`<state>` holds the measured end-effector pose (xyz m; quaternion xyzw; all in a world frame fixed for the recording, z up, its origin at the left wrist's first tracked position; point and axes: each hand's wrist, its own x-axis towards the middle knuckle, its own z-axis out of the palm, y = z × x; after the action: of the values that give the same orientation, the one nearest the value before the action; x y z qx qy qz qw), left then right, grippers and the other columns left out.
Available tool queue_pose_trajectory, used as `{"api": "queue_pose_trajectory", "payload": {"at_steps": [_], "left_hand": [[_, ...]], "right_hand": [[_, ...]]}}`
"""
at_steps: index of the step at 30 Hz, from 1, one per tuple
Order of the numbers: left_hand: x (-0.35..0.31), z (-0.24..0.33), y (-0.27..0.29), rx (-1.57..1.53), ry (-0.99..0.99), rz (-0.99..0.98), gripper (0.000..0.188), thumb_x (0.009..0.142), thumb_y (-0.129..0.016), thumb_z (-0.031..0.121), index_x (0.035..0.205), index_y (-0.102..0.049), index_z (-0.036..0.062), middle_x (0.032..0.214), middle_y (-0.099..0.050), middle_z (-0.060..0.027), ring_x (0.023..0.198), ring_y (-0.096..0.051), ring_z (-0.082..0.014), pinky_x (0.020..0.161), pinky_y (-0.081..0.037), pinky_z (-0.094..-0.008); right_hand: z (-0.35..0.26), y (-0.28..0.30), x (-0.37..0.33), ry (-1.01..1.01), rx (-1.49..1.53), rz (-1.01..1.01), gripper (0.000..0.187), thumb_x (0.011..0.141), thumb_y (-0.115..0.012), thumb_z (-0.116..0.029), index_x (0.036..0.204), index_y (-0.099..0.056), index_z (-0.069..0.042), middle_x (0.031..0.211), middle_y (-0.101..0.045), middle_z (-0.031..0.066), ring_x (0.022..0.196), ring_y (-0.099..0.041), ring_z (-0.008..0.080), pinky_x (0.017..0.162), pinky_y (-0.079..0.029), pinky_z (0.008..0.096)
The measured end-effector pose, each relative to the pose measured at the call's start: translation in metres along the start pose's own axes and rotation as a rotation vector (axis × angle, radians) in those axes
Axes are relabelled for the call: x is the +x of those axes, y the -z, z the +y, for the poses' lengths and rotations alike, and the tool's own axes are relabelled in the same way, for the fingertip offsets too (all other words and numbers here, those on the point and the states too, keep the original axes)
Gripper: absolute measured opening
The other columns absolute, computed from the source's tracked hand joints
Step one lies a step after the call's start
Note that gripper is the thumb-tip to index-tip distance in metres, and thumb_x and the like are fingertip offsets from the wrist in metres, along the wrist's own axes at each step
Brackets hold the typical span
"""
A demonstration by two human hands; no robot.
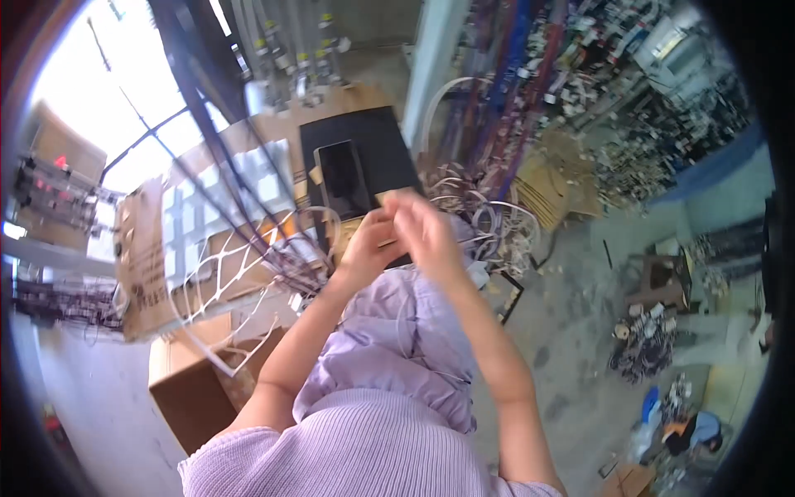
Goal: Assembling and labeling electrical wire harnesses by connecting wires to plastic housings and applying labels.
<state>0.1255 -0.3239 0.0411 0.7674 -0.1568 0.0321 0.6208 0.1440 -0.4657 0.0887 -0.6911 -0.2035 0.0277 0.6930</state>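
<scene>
Lying on one black mat: one phone; two hands near.

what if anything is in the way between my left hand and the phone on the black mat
Nothing visible: the left hand is right by the near end of the phone. Whether they touch, I cannot tell.
</scene>
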Motion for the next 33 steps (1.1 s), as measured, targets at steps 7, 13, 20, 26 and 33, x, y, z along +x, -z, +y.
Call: {"api": "queue_pose_trajectory", "payload": {"at_steps": [7, 13, 20, 26, 33], "left_hand": [[-0.004, -0.018, 0.010, 0.299, 0.112, 0.326, 0.018, 0.071, -0.073, -0.003, 0.087, -0.071, 0.0052, 0.146, -0.030, -0.0265, 0.136, -0.034, -0.0353, 0.108, -0.031, -0.0360], [-0.016, 0.003, 0.023, 0.121, 0.169, 0.000, 0.013, 0.075, -0.069, -0.004, 0.086, -0.070, 0.0022, 0.139, -0.045, -0.0192, 0.129, -0.044, -0.0299, 0.104, -0.036, -0.0338], [-0.008, -0.013, 0.012, 0.031, 0.406, 0.032, 0.017, 0.072, -0.071, -0.009, 0.087, -0.069, -0.0029, 0.141, -0.040, -0.0181, 0.126, -0.048, -0.0250, 0.090, -0.048, -0.0293], [-0.015, -0.023, 0.031, 0.241, 0.211, 0.131, 0.016, 0.070, -0.075, 0.003, 0.085, -0.072, 0.0068, 0.145, -0.031, -0.0295, 0.120, -0.052, -0.0364, 0.091, -0.048, -0.0334], [-0.009, -0.020, 0.032, 0.275, 0.245, 0.088, 0.019, 0.069, -0.076, 0.002, 0.087, -0.072, 0.0070, 0.144, -0.035, -0.0249, 0.130, -0.042, -0.0346, 0.103, -0.037, -0.0336]], "right_hand": [[0.120, 0.010, 0.098, 0.024, -0.267, -0.059, 0.011, 0.082, -0.067, -0.008, 0.090, -0.065, -0.001, 0.101, -0.064, 0.0113, 0.087, -0.065, 0.0209, 0.078, -0.051, 0.0295], [0.091, -0.001, 0.086, 0.033, -0.461, -0.172, 0.008, 0.075, -0.070, -0.004, 0.080, -0.065, -0.001, 0.116, -0.058, 0.0139, 0.102, -0.060, 0.0268, 0.087, -0.048, 0.0336], [0.095, -0.004, 0.073, 0.091, -0.507, -0.095, 0.012, 0.071, -0.072, -0.004, 0.076, -0.063, 0.003, 0.123, -0.055, 0.0175, 0.111, -0.056, 0.0327, 0.093, -0.046, 0.0365], [0.088, -0.020, 0.072, 0.133, -0.844, 0.017, 0.015, 0.068, -0.076, -0.005, 0.070, -0.062, -0.002, 0.114, -0.057, 0.0138, 0.103, -0.057, 0.0317, 0.088, -0.047, 0.0389], [0.094, -0.020, 0.066, 0.264, -1.111, -0.157, 0.010, 0.080, -0.058, -0.007, 0.090, -0.056, -0.005, 0.097, -0.053, 0.0082, 0.093, -0.057, 0.0266, 0.076, -0.050, 0.0392]]}}
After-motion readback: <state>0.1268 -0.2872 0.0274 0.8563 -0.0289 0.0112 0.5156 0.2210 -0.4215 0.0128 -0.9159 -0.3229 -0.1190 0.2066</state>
